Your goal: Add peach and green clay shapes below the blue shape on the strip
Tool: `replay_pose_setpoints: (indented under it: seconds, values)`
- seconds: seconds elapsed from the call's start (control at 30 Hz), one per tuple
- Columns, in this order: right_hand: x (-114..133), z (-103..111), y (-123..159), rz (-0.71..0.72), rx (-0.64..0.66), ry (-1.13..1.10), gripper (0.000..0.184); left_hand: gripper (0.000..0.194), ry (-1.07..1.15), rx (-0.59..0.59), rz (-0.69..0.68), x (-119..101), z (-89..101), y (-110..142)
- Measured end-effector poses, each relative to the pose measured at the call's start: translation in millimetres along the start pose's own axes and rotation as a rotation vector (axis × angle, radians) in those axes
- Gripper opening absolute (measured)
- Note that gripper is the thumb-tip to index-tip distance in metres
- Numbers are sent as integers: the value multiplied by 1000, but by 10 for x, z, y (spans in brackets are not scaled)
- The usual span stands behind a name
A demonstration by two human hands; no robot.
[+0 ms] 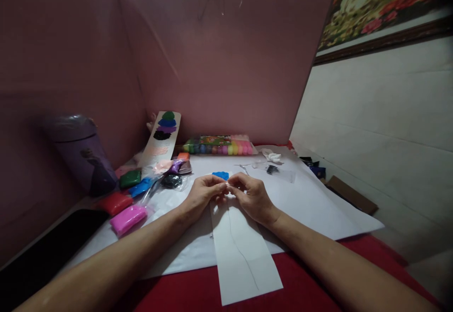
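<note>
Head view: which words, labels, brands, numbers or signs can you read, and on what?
No text is readable.
Clear pack at the back: printed label, too blurred to read.
Purple tumbler: printed figure, no readable words.
White card: drawn line, no readable writing.

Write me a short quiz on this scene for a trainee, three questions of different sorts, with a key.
1. True or false: the left hand is resting on the purple tumbler.
2. Choose one. The coloured patch at the far end of the white strip is:
A) red
B) blue
C) yellow
3. Fill in: on the white card at the back, directly below the purple blotch lies a ____ one.

Key:
1. False; it meets the right hand above the white strip.
2. B
3. black
</note>
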State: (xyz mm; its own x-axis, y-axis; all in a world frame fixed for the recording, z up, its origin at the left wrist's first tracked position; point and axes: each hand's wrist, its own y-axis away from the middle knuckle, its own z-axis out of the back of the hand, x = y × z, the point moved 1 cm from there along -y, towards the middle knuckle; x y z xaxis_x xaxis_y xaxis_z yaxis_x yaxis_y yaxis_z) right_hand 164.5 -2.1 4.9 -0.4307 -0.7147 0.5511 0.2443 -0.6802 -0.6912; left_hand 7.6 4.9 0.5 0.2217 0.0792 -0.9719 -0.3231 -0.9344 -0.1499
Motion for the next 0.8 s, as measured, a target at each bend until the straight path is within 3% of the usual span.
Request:
replay_pose_setpoints:
  seconds: [0.27, 0.57, 0.8]
  values:
    - [-6, -2, 8, -8, 30, 17, 5, 27, -54, 21, -1, -26, -28, 9]
    - [-3, 6, 1, -52, -16, 31, 7, 21, -24, -211, -65, -17, -8, -22]
    - [-29, 9, -24, -116, -70, 63, 6, 23, -73, -188, -62, -1, 32, -17]
